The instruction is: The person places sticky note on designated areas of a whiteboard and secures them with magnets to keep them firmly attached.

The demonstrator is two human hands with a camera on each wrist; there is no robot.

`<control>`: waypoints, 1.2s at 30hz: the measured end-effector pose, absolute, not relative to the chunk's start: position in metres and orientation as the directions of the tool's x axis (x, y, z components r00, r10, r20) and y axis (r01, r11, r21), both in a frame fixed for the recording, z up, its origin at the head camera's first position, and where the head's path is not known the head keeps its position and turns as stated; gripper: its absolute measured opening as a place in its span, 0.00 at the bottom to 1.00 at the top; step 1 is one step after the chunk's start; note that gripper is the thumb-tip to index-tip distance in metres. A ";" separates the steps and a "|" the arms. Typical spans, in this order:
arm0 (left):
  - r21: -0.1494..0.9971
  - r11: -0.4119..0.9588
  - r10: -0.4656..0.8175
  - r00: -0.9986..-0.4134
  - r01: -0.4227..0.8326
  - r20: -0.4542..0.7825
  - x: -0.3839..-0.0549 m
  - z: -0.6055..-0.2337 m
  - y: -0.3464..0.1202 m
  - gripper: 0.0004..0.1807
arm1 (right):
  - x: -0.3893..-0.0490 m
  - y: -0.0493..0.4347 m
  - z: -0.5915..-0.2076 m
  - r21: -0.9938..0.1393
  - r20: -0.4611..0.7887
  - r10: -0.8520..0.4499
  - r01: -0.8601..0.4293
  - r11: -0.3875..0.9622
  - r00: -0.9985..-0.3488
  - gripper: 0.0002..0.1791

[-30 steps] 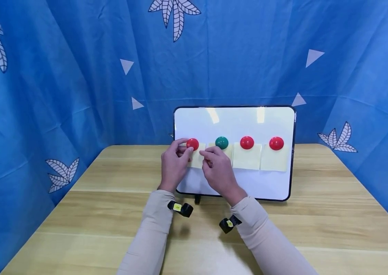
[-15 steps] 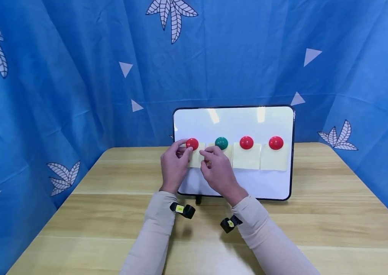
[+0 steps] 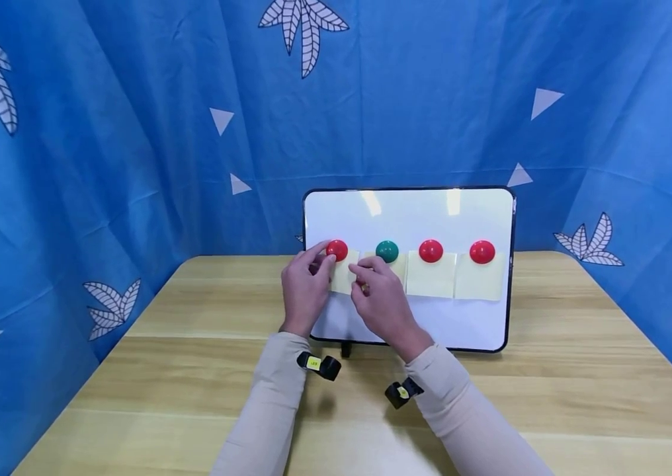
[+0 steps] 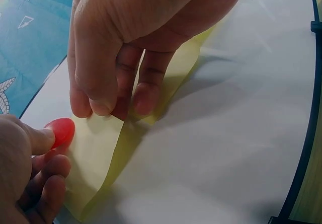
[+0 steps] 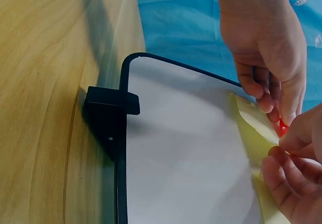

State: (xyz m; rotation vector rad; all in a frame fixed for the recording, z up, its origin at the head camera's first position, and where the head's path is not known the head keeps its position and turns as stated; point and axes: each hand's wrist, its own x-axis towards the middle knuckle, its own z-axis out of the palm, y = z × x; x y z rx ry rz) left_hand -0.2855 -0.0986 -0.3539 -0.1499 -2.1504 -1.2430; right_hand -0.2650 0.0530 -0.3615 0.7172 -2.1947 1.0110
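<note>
My left hand (image 3: 305,287) pinches a round red magnet (image 3: 337,250) at the upper part of the leftmost pale yellow sticky note (image 3: 343,281) on the whiteboard (image 3: 419,211). In the left wrist view the magnet (image 4: 63,132) shows between thumb and finger. With thumb and index finger, my right hand (image 3: 382,301) pinches the same note's right upper corner. The note (image 4: 95,153) bows out from the board at its lower edge. Beside it, a second note under a green magnet (image 3: 387,251) is partly hidden by my right hand.
Two more notes, under a red magnet (image 3: 431,251) and another red magnet (image 3: 482,252), hang to the right. The board leans upright on a black foot (image 5: 110,103) on the wooden table (image 3: 580,370). Behind it hangs a blue patterned curtain (image 3: 431,99).
</note>
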 end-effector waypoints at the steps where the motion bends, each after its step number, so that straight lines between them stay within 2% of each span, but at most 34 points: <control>1: 0.734 0.550 -0.206 -0.787 0.400 0.582 -0.286 -0.353 -0.098 0.19 | -0.265 0.053 -0.361 -0.468 0.715 -0.214 -0.683 0.561 -0.666 0.18; 11: 0.714 0.571 -0.202 -0.774 0.404 0.600 -0.286 -0.353 -0.096 0.19 | -0.266 0.056 -0.358 -0.472 0.691 -0.252 -0.686 0.554 -0.678 0.20; 20: 0.727 0.558 -0.186 -0.794 0.400 0.579 -0.286 -0.353 -0.094 0.19 | -0.261 0.060 -0.352 -0.470 0.617 -0.299 -0.645 0.603 -0.728 0.24; 30: 0.730 0.532 -0.205 -0.772 0.429 0.602 -0.290 -0.356 -0.094 0.19 | -0.258 0.059 -0.349 -0.492 0.588 -0.297 -0.624 0.607 -0.752 0.23; 36: 0.761 0.481 -0.219 -0.781 0.435 0.585 -0.291 -0.359 -0.092 0.16 | -0.256 0.061 -0.348 -0.493 0.584 -0.282 -0.609 0.622 -0.761 0.20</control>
